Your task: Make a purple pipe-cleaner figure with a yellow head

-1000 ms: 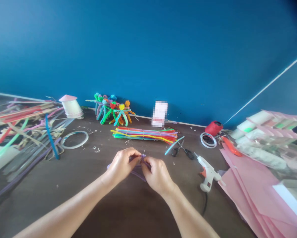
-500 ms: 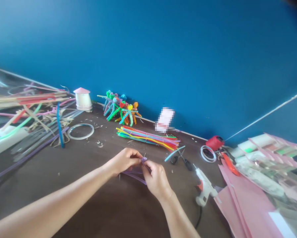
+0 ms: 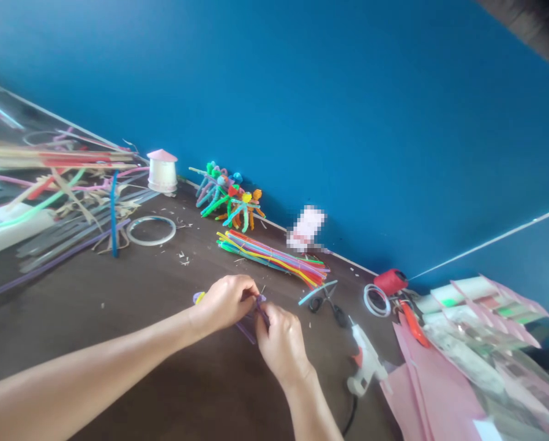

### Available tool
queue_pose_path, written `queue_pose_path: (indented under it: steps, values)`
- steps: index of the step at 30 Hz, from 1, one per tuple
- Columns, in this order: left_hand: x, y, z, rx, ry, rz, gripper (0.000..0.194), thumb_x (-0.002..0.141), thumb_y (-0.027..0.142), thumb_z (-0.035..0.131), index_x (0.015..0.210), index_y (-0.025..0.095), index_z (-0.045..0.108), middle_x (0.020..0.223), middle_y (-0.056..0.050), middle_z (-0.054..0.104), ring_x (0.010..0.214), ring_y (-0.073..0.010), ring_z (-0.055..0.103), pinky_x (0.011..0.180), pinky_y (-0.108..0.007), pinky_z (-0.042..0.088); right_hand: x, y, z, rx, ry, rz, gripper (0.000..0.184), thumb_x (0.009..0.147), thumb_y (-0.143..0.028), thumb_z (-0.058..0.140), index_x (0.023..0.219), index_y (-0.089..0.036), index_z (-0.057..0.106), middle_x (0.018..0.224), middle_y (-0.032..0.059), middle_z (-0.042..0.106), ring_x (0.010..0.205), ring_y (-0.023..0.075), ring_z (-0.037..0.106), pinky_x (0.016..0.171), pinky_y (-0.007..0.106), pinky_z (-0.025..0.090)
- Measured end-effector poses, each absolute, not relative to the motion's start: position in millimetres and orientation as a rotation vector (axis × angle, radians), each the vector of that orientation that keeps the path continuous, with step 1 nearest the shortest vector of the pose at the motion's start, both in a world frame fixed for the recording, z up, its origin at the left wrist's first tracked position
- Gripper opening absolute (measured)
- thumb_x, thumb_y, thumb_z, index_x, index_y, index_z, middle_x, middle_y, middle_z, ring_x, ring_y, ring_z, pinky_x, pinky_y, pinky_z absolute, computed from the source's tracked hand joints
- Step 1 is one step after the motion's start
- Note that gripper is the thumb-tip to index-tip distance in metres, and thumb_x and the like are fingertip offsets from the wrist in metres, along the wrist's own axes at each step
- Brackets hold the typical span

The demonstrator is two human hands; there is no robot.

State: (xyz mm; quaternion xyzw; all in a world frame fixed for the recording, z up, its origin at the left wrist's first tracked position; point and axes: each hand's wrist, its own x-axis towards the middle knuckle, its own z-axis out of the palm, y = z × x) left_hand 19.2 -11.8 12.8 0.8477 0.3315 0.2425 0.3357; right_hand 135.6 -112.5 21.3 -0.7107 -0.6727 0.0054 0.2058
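Observation:
My left hand [image 3: 223,301] and my right hand [image 3: 281,340] meet low over the brown table. The fingertips of both are pinched on a small twisted piece of purple pipe cleaner [image 3: 260,299]. Purple strands [image 3: 245,331] hang or lie below, between the hands, and the fingers partly hide them. Behind my left hand shows a small purple and yellow bit [image 3: 199,297], mostly covered. Beyond the hands lies a bundle of coloured pipe cleaners [image 3: 274,256]. Scissors [image 3: 328,304] with a light blue pipe cleaner [image 3: 314,293] across them rest to the right.
Pipe-cleaner figures [image 3: 237,199] stand by the blue wall, near a white cup with a pink top [image 3: 162,173]. A glue gun [image 3: 366,361], red spool [image 3: 390,282] and pink sheets [image 3: 434,386] are at right. Left are a ring [image 3: 151,231] and piled strips [image 3: 67,214].
The camera view has tilted and shifted slightly. Both hands stay pinched on the purple pipe cleaner, which has turned a little. The purple and yellow bit now shows behind my left hand.

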Motion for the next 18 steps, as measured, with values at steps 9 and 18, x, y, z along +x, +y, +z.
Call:
queue_pose_path:
  steps: [9,18]
  values:
    - [14,-13,19,2.598,0.589,0.567,0.016,0.072,0.013,0.045,0.07,0.019,0.06,0.071,-0.001,0.06,0.072,-0.0153,0.057,0.062,-0.022,0.04,138,-113,29,-1.847,-1.654,0.076,0.017,0.081,-0.018,0.042,0.079,-0.018,0.059,0.073,0.0048,0.063,0.069,0.0158,0.058,0.064,0.024,0.04]
    - [13,-6,27,2.303,0.378,0.587,0.012,0.075,0.017,0.05,0.074,0.017,0.062,0.073,-0.001,0.062,0.071,-0.0119,0.057,0.063,-0.018,0.039,158,-101,17,-1.697,-1.126,0.664,0.015,0.074,-0.028,0.052,0.067,-0.015,0.056,0.052,-0.0033,0.051,0.045,0.0091,0.044,0.045,0.019,0.036]
